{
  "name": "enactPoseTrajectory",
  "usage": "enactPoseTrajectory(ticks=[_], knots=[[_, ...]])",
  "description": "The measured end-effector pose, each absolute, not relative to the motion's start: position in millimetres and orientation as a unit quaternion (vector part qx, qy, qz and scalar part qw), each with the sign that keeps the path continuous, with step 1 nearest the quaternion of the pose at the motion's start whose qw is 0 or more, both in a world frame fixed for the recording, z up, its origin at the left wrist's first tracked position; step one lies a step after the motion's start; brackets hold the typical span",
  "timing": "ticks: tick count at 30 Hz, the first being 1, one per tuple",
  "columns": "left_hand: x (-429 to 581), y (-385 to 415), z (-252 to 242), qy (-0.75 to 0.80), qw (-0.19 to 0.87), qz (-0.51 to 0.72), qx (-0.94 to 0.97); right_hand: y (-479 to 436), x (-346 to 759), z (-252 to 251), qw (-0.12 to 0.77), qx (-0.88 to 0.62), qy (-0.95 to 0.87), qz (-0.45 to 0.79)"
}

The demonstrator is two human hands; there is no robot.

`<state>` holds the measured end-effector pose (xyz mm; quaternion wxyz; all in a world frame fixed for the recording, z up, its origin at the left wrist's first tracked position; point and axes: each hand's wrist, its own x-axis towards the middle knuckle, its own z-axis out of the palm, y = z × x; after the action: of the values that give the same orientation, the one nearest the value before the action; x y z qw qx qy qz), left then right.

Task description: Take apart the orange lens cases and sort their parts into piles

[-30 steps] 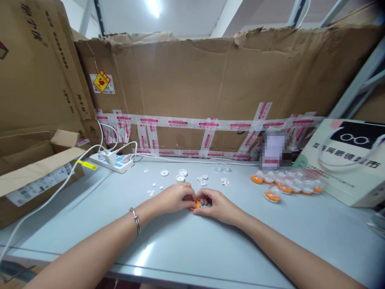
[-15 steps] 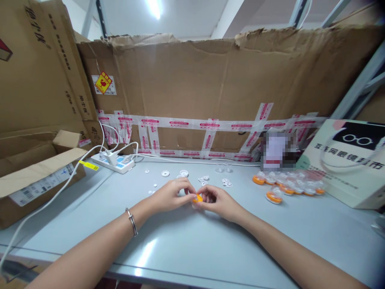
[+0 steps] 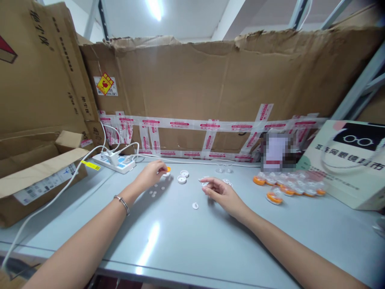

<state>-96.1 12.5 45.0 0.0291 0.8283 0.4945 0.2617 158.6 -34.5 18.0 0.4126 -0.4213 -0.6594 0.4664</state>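
Note:
My left hand [image 3: 152,173] reaches out to the back left of the grey table [image 3: 186,245]. Its fingertips are pinched on a small orange piece [image 3: 168,169], held just over a white round cap partly hidden beneath it. My right hand [image 3: 221,193] rests near the table's middle with fingers loosely stretched to the left and nothing in them, its fingertips close to some small white printed stickers [image 3: 204,183]. A tiny white part [image 3: 195,206] lies on the table just left of my right hand. Two white round caps [image 3: 182,179] sit between my hands.
A white power strip [image 3: 113,163] with cables lies at the back left beside an open cardboard box [image 3: 39,178]. A taped cardboard wall [image 3: 210,92] closes the back. Several orange-and-clear cases [image 3: 287,186] are heaped at the right, next to a printed white box [image 3: 349,164]. Small white discs [image 3: 153,193] are scattered.
My hands have parted. The left hand carried the orange piece away to the back left. The right hand let go and stayed, and a tiny white part now lies on the table.

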Motion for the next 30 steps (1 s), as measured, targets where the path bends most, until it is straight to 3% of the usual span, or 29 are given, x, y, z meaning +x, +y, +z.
enactPoseTrajectory(ticks=[7, 12, 18, 22, 26, 30], knots=[[-102, 35, 20, 0.515, 0.038, 0.215, 0.829, -36, 158, 18, 0.400, -0.423, -0.678, 0.448], [-84, 18, 28, 0.502, 0.042, 0.225, 0.834, -33, 163, 19, 0.413, -0.423, -0.678, 0.436], [-43, -28, 40, 0.309, 0.169, 0.163, 0.922, -30, 164, 19, 0.407, -0.426, -0.677, 0.441], [-28, -38, 34, 0.275, 0.192, 0.152, 0.930, -30, 163, 20, 0.397, -0.439, -0.680, 0.432], [-40, -27, 39, 0.333, 0.157, 0.169, 0.914, -30, 164, 20, 0.403, -0.443, -0.677, 0.428], [-88, -1, 55, 0.530, 0.035, 0.145, 0.835, -29, 168, 19, 0.410, -0.444, -0.678, 0.418]])
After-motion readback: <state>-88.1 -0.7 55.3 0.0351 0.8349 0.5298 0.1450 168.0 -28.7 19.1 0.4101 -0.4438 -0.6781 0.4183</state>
